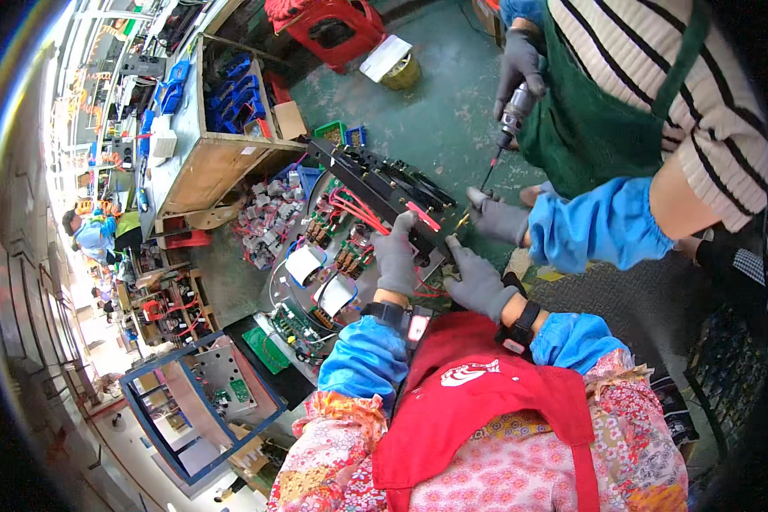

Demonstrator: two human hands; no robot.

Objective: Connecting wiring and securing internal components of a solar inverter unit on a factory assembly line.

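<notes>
Head view: we take the black panel [384,183] as landmark, a long dark plate tilted up over an open chassis of wiring. Our left hand [395,256], grey glove, grips the panel's near edge, fingers curled together on it, red wires [358,209] just left of the fingers. Our right hand [478,282], also grey-gloved, sits at the panel's near right corner, fingers together and pointing at the edge; we cannot tell if it clamps the panel or only presses on it. Both wrists carry black bands, blue sleeve covers below them, red apron [478,401] at the bottom.

Right of the panel a co-worker in a green apron holds a power screwdriver [510,128], bit aimed down toward the panel's right end; their other gloved hand [497,218] rests close to that end.

Left of the panel: circuit boards [294,320], a wooden crate [222,145] with blue parts. Beyond it, a red stool [333,26]
</notes>
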